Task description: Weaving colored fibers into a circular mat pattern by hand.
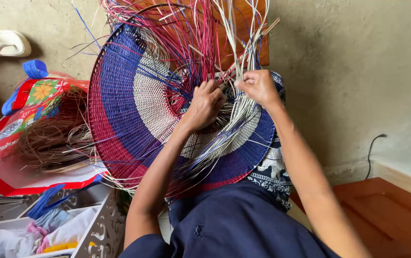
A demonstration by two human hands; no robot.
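Two hands work mid-frame on the round woven mat (133, 105): left hand (204, 106) presses its strands, right hand (259, 87) pinches pale strips (243, 48) just above.

A red shopping bag (4, 157) with blue handles lies on the floor at nine o'clock, holding a bundle of brown fibres (54, 136). At ten o'clock, a white sandal (2, 44) rests on the concrete floor (349, 62) (a second one is partly cut off at the edge). At seven o'clock sits a white plastic basket (98, 224) of folded cloths (66, 231). A black cable (372, 145) runs along the wall at three o'clock, above a brown wooden surface (387, 215) at four o'clock.
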